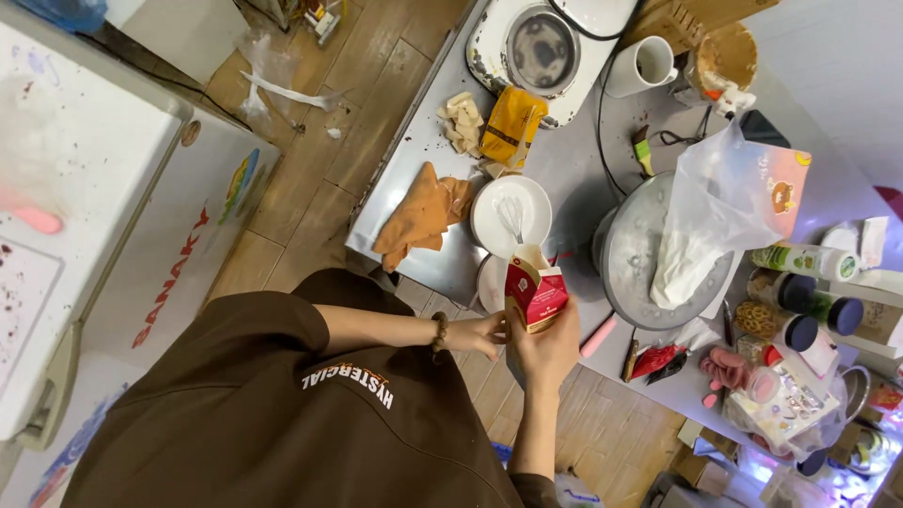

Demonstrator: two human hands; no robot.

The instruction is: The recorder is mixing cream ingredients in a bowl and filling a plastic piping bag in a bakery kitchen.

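Holding a small red-and-white carton (534,293) above the near edge of the counter (574,150), your hands meet just in front of your chest. From the head camera the view is turned, so which hand is which is hard to be sure of. The hand (550,350) whose forearm rises from the bottom of the view — it reads as your right — has its grip closed around the carton's lower body, hiding the base. The other hand (484,334), on the arm with the beaded bracelet (438,337) and taken as your left, touches the carton's near-left side; whether its fingers pinch the carton or only rest there you cannot tell.

The carton's top flaps stand open and it tilts a little. Just beyond it sits a white plate (511,214) with a wire whisk (513,218) on it; a second plate (490,282) below is largely hidden by the carton. To the left lies a crumpled orange cloth (420,216), and to the right a round grey tray (635,249) carries a white plastic bag (715,216). A pink-handled tool (598,336) pokes out past your hand — its working end is covered.
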